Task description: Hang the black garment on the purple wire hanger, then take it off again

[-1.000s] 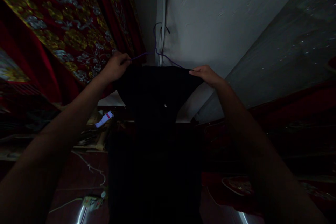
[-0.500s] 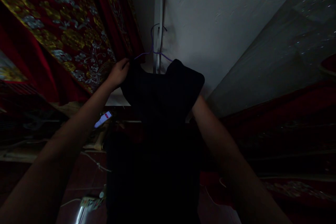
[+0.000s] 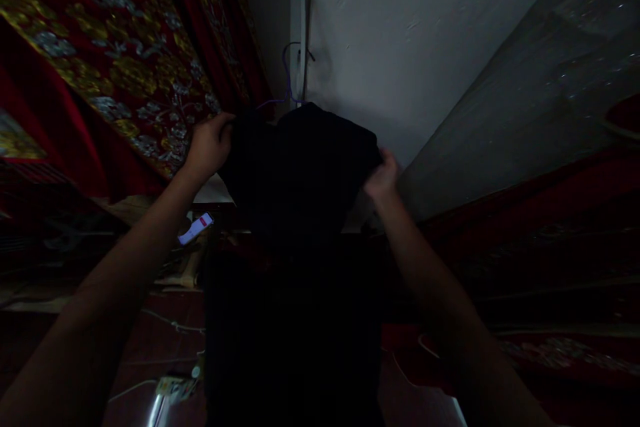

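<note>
A dark shirt point(image 3: 300, 173) hangs in front of me on a thin purple wire hanger point(image 3: 289, 90), whose hook catches on a fixture at the pale vertical strip. My left hand point(image 3: 210, 143) pinches the shirt's left shoulder edge between thumb and fingers. On the other side, my right hand point(image 3: 383, 175) grips the outer edge of the right sleeve, its fingers partly behind the cloth. Most of the hanger's arms are covered by the fabric. The cloth is so dark that its folds barely show.
Red cloth with gold and silver embroidery point(image 3: 135, 67) hangs at the left. A lit phone point(image 3: 196, 229) lies below my left forearm. Clear plastic sheeting point(image 3: 525, 100) covers the right side. Lower left, a power strip point(image 3: 175, 387) and cords lie near the reddish floor.
My right hand has come out from under the right sleeve and now holds its outer edge. The right shoulder cloth has shifted left over the hanger. My left hand moved slightly left.
</note>
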The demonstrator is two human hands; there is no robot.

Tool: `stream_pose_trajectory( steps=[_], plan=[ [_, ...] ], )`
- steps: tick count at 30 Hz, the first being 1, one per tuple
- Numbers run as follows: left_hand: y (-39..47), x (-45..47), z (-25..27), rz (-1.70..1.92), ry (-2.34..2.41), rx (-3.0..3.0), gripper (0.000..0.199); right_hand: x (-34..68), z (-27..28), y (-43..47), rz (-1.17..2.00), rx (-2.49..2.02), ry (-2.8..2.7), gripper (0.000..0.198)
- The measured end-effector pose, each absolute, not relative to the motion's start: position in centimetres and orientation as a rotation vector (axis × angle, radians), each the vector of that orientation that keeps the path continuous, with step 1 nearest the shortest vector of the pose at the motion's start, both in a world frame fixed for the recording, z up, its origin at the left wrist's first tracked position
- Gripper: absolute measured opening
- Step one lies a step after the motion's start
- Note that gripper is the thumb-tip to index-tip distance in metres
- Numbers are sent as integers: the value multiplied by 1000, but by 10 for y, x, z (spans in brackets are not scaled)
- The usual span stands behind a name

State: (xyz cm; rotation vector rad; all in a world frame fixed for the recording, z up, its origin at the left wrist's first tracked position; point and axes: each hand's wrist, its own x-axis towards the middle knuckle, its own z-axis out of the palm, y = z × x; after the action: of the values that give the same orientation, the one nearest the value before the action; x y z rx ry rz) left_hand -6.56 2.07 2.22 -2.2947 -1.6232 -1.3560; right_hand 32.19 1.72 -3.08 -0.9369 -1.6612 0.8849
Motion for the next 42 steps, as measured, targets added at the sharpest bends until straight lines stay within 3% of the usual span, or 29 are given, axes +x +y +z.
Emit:
stream_pose_trajectory(
  steps=[3, 10, 14, 18, 22, 27, 29, 31, 37, 39, 42],
  plan=[
    [20, -59, 23, -1338, -1665, -2282, 30, 343, -21, 28, 798, -908, -1482, 69],
    [35, -52, 20, -1479, -1817, -2444, 23, 331, 52, 20, 413, -881, -1589, 68],
    [40, -49, 22, -1661, -1916, -2438, 30, 297, 72, 1, 617, -788, -1570, 68],
    [51, -41, 26, -1600, -1955, -2369, 41, 278, 86, -11, 1004, -644, -1364, 60],
    [67, -36, 27, -1559, -1934, -2336, 30, 271, 98, -16, 1251, -569, -1176, 44],
    [73, -36, 24, -1633, -1789, -2211, 14, 272, 88, -2, 1282, -636, -949, 34],
    [69, -38, 24, -1673, -1689, -2186, 8, 274, 78, 1, 1252, -685, -1051, 30],
    [63, -39, 23, -1664, -1620, -2201, 14, 277, 70, -7, 1236, -663, -1239, 26],
    [38, -27, 17, -1489, -1454, -2506, 27, 282, 58, -39, 1640, -330, -2373, 49],
    [30, -15, 14, -1506, -1292, -2645, 30, 281, 42, -31, 1503, -479, -2454, 49],
    [17, 12, 14, -1500, -1038, -2907, 31, 274, 1, -11, 816, -911, -2284, 70]
  ],
)
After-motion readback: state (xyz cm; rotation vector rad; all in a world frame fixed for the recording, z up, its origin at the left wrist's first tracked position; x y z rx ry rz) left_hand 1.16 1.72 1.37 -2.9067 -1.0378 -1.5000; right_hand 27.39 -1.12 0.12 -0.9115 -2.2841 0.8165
